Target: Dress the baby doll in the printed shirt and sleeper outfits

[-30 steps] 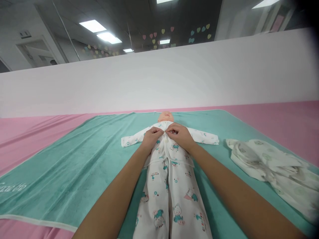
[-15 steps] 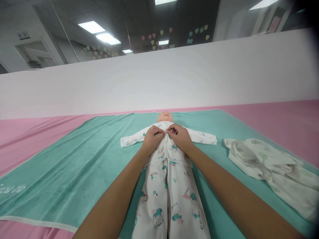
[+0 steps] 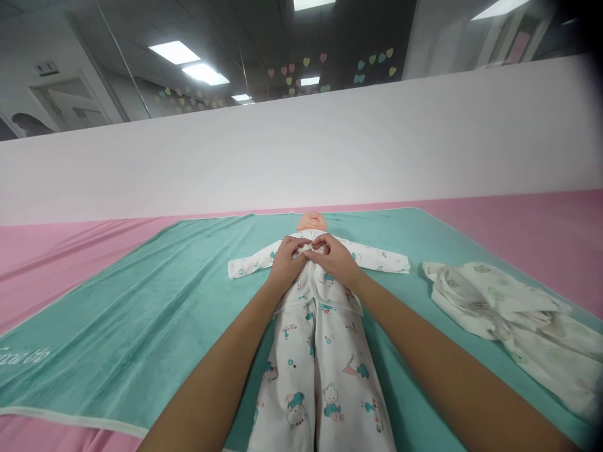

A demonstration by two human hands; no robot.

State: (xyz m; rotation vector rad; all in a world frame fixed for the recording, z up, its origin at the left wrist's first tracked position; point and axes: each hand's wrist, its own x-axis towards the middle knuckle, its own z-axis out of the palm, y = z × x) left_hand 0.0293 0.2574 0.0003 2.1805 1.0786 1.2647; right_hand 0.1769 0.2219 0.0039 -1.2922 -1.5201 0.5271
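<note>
A baby doll lies on its back, head at the far end, wearing a white printed top and matching trousers. Its sleeves are spread out to both sides. At the upper chest, my left hand pinches the left side of the top's front opening. Opposite it, my right hand pinches the right side, and the fingertips of both hands meet at the middle. Whatever fastener lies between the fingers is too small to make out.
Beneath the doll is a teal blanket over a pink sheet. To the right lies a crumpled white patterned cloth. A white wall rises behind, with glass above it.
My fingertips have come together over the chest, the right hand moving slightly left. The front edges of the top are now gathered between them. The doll and the cloth lie as before.
</note>
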